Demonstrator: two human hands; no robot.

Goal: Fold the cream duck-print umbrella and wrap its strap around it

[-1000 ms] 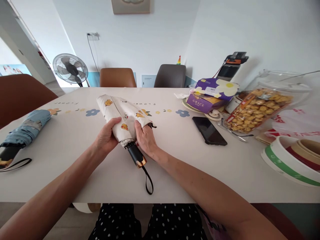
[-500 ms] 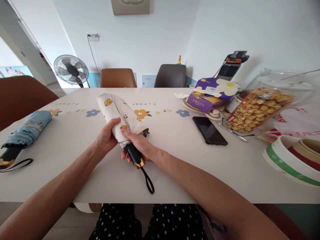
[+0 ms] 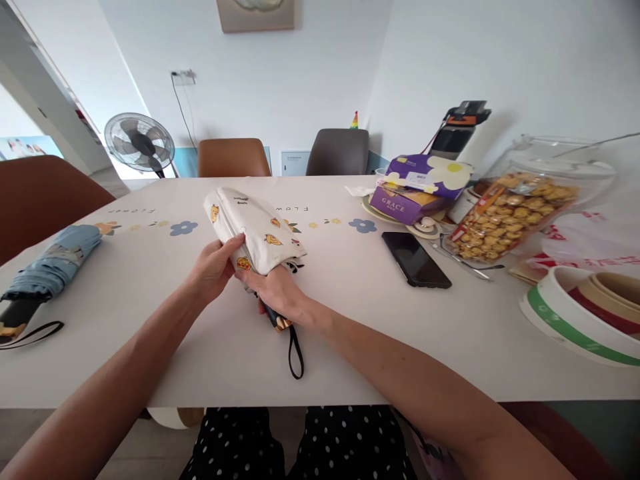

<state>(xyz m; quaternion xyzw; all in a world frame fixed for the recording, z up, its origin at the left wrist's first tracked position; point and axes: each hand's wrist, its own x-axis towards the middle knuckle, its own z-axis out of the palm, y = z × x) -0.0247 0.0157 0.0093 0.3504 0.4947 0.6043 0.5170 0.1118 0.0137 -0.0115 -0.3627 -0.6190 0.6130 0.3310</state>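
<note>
A white folding umbrella with small yellow cartoon prints lies slanted over the table, its black handle and wrist strap pointing toward me. My left hand grips the left edge of its cloth, thumb on top. Around the base of the cloth and the top of the handle, my right hand is closed, with its fingers partly hidden underneath. The cloth is folded but loose, and one flap spreads to the right over my right hand. A second folding umbrella, light blue with a black handle, rests at the far left.
The white table carries a phone right of centre. Behind it are glasses, purple tissue packs and a clear jar of snacks. Tape rolls lie at the right edge. Chairs and a fan stand beyond.
The white umbrella's cloth has turned, so a wider printed flap now faces up and spreads right. Both hands keep hold; my right hand has rolled over slightly with the handle.
</note>
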